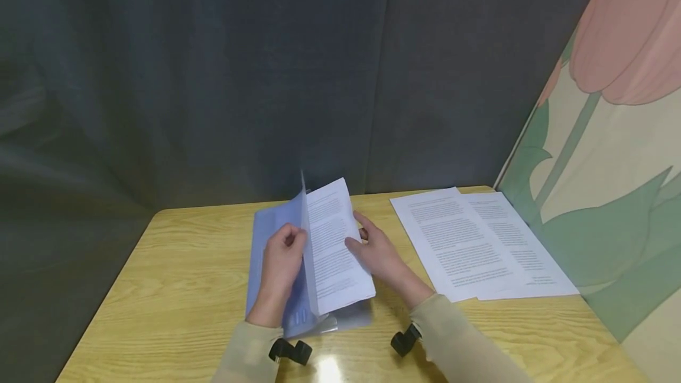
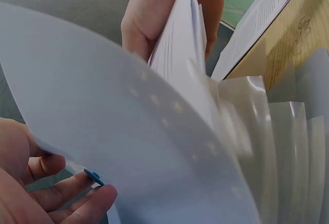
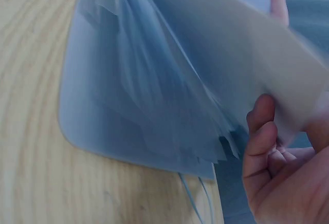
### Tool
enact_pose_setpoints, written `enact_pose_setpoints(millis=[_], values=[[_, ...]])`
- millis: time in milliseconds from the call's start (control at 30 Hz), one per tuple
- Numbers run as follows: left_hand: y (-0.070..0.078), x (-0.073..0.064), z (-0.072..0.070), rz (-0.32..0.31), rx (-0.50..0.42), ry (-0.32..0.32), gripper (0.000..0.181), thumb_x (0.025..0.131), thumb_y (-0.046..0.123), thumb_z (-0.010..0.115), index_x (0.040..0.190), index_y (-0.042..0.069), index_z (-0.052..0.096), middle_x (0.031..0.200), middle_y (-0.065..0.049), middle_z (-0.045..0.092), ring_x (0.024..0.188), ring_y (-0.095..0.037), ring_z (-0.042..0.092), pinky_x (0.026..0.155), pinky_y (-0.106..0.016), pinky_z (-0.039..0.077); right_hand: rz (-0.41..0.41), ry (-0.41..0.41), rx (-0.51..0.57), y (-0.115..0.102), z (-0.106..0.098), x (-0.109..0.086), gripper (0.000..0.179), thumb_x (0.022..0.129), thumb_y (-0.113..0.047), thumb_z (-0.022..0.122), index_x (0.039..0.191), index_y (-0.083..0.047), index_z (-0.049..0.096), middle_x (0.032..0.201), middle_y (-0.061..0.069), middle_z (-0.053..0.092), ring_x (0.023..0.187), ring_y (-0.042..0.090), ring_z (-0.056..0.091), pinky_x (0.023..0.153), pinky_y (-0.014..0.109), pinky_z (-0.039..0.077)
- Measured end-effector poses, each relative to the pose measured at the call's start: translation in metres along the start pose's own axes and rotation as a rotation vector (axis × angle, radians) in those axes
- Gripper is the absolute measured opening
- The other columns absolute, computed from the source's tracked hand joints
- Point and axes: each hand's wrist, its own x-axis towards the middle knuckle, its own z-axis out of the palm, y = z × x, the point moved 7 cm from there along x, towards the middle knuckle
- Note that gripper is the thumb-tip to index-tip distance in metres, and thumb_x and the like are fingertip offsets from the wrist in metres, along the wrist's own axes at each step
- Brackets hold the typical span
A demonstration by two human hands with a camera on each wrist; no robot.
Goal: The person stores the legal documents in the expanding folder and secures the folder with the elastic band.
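Carefully, a person seated or standing at a wood-grain table holds open a translucent blue document folder, which lies near the middle of the tabletop. The left hand pinches the folder's raised flap between thumb and curled fingers; in the left wrist view, a small blue button shows beside those fingertips. The right hand grips a bundle of printed sheets by its right edge, thumb across the printed front and fingers curled behind. The bundle tilts just to the right of the flap, above the folder's clear pockets, which fan out in a row; whether its lower edge touches them cannot be told. Two thin blue cords trail past the folder's edge in the right wrist view.

At right on the table, well apart from the folder, two more printed pages lie face up, the left page partly covering the right page. Small black devices sit at both wrists, beside pale sleeves. A dark curtain hangs behind the table, while pink tulips and green leaves decorate the surface at far right.
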Motion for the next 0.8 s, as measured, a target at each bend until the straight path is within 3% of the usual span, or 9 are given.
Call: enact_pose_setpoints(millis=[67, 200, 500, 800], values=[[0.002, -0.001, 0.000, 0.016, 0.004, 0.003, 0.020, 0.103, 0.013, 0.065, 0.083, 0.008, 0.067, 0.082, -0.004, 0.065, 0.079, -0.023, 0.057, 0.068, -0.033, 0.045, -0.007, -0.016, 0.015, 0.000, 0.005, 0.000, 0.066, 0.110, -0.017, 0.065, 0.170, -0.007, 0.039, 0.119, 0.014, 0.070, 0.084, 0.020, 0.070, 0.068, 0.034, 0.055], [0.005, -0.002, 0.001, 0.031, 0.007, 0.007, 0.022, 0.102, 0.013, 0.065, 0.081, 0.009, 0.065, 0.077, -0.002, 0.062, 0.076, -0.021, 0.055, 0.065, -0.033, 0.044, -0.025, -0.017, -0.011, 0.001, 0.010, 0.000, 0.058, 0.113, -0.019, 0.062, 0.167, -0.008, 0.045, 0.111, 0.010, 0.063, 0.073, 0.017, 0.060, 0.059, 0.029, 0.046], [0.010, -0.004, 0.001, 0.028, 0.005, -0.016, 0.021, 0.103, 0.015, 0.063, 0.082, 0.011, 0.063, 0.078, -0.003, 0.060, 0.079, -0.023, 0.055, 0.066, -0.035, 0.043, -0.056, -0.031, -0.066, -0.002, 0.017, 0.001, 0.049, 0.114, -0.024, 0.059, 0.162, -0.016, 0.055, 0.102, 0.005, 0.065, 0.062, 0.016, 0.059, 0.056, 0.030, 0.048], [0.011, -0.004, 0.001, 0.022, 0.034, -0.063, 0.023, 0.108, 0.017, 0.059, 0.086, 0.011, 0.060, 0.075, -0.003, 0.052, 0.074, -0.022, 0.052, 0.062, -0.032, 0.040, -0.052, -0.115, -0.071, -0.002, 0.029, 0.003, 0.050, 0.118, -0.022, 0.050, 0.166, -0.010, 0.048, 0.089, 0.007, 0.061, 0.062, 0.017, 0.054, 0.057, 0.032, 0.046]])
